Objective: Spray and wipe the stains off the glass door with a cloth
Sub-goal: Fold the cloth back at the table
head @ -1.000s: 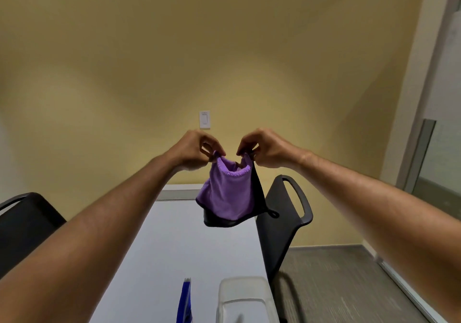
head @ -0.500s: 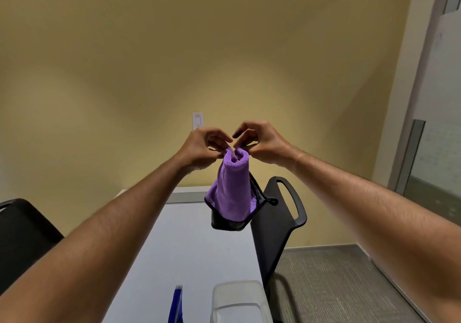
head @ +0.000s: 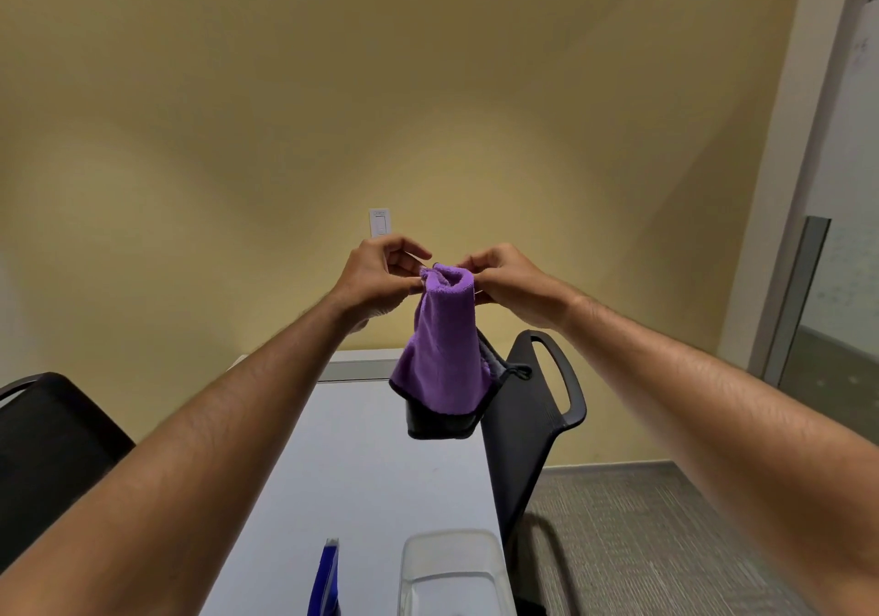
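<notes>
both hands pinch the gathered top edge of the purple cloth (head: 444, 344), the left hand (head: 376, 282) on its left side and the right hand (head: 511, 285) on its right, fingers curled and close together at chest height over the white table (head: 361, 463). the cloth hangs straight down from the pinch, its long axis vertical, black-trimmed hem lowest. the glass door (head: 842, 311) stands well apart at the far right edge of view, on the right hand's side, so that hand is judged the nearer for wiping. a blue object (head: 326, 577), possibly the spray bottle, and a clear container (head: 452, 572) sit on the table's near end, below the hands; black chairs (head: 528, 425) flank the table.
</notes>
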Action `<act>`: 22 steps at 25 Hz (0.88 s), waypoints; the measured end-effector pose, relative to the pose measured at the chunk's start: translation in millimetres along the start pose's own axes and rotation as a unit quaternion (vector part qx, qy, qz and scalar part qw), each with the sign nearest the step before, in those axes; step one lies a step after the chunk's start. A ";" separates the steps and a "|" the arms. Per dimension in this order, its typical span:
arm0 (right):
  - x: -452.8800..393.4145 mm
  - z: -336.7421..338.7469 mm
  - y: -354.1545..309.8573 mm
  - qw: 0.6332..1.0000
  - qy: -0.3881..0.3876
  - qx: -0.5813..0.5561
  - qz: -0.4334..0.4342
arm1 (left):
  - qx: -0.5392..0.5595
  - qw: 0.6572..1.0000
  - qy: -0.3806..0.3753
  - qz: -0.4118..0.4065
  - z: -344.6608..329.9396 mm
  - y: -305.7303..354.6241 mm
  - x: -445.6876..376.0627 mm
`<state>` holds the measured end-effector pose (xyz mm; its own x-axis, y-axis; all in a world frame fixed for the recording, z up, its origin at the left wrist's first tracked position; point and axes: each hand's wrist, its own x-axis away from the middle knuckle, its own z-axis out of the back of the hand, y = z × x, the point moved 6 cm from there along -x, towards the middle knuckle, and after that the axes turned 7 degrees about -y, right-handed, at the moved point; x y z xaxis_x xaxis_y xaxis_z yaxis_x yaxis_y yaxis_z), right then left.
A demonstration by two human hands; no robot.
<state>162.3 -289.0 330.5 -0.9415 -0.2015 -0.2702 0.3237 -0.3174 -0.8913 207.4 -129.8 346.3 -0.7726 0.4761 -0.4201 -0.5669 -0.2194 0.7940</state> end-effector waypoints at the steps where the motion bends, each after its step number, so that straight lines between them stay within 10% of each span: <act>1: 0.8 -1.5 3.2 0.999 -0.023 -0.035 -0.009 | 0.012 1.000 0.013 0.011 1.6 -3.4 -0.1; 6: 5.4 -14.2 10.1 0.991 -0.113 -0.070 -0.001 | 0.039 0.996 0.056 0.051 9.7 -17.2 -2.8; 12: 2.5 -6.0 12.2 1.000 -0.007 0.008 0.023 | 0.002 0.998 0.029 0.056 2.7 -15.7 -1.7; 16: 3.1 -3.7 13.1 0.999 -0.049 0.022 0.008 | -0.238 0.968 -0.057 -0.052 1.5 16.5 0.7; 22: 8.9 -1.9 8.5 0.996 -0.082 -0.041 -0.013 | -0.242 0.948 -0.206 0.003 -8.3 24.1 0.0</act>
<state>156.5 -291.8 319.8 -0.9194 -0.3445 -0.1897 0.2843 -0.2487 -0.9259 191.4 -142.1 361.8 -0.6550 0.7444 -0.1297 -0.7051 -0.5405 0.4589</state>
